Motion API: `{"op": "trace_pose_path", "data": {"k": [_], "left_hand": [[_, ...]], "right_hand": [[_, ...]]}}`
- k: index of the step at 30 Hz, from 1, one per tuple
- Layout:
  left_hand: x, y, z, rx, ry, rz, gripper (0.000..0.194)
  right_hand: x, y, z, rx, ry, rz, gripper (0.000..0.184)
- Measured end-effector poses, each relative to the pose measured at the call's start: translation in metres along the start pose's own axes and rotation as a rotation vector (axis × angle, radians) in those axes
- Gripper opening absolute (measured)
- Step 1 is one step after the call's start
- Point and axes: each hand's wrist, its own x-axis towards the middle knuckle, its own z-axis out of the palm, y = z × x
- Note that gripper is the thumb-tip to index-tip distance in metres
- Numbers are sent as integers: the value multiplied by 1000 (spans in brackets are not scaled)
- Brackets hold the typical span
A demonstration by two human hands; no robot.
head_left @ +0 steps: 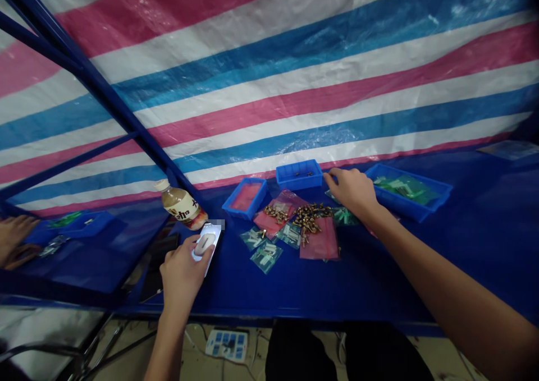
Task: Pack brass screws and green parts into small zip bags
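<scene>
The left hand [183,277] rises from the bottom of the view, its fingers clenched around a white, glaring smartphone [206,243], with the thumb lying across its face. The right arm stretches in from the lower right, and the right hand [351,190] is palm down, its fingers [330,174] curved toward the blue tabletop [252,291]. Whether they pinch anything cannot be seen from this view. They are just beside a small blue plastic tray [300,163] and above clear green-tinted plastic packets [345,217]. Left of the hand, a heap of brass fittings [307,218] lies beside and partly on pink plastic bags [323,243].
</scene>
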Motion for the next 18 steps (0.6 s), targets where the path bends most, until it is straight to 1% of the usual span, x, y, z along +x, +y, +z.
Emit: {"op": "trace_pose_path", "data": {"k": [3,6,8,10,14,16,18], "left_hand": [[10,0,0,-40,-2,-22,44],[19,5,-1,-26,-11,-34,42],[20,6,-2,-50,-6,-41,44],[19,4,-3,-120,25,-45,44],[3,-15,-5,-204,126,-52,43],[-11,-26,-4,-209,185,-56,42],[-28,-32,-2,-226,273,-32,37]], "right_hand": [[0,1,1,-1,3,-11,48],[0,1,1,-1,-2,-15,49],[0,1,2,3,-9,-11,50],[0,1,1,7,-16,-3,50],[-1,-1,-1,10,-31,9,50],[-1,-2,-2,10,-43,9,50],[-1,-2,-3,3,-51,8,50]]}}
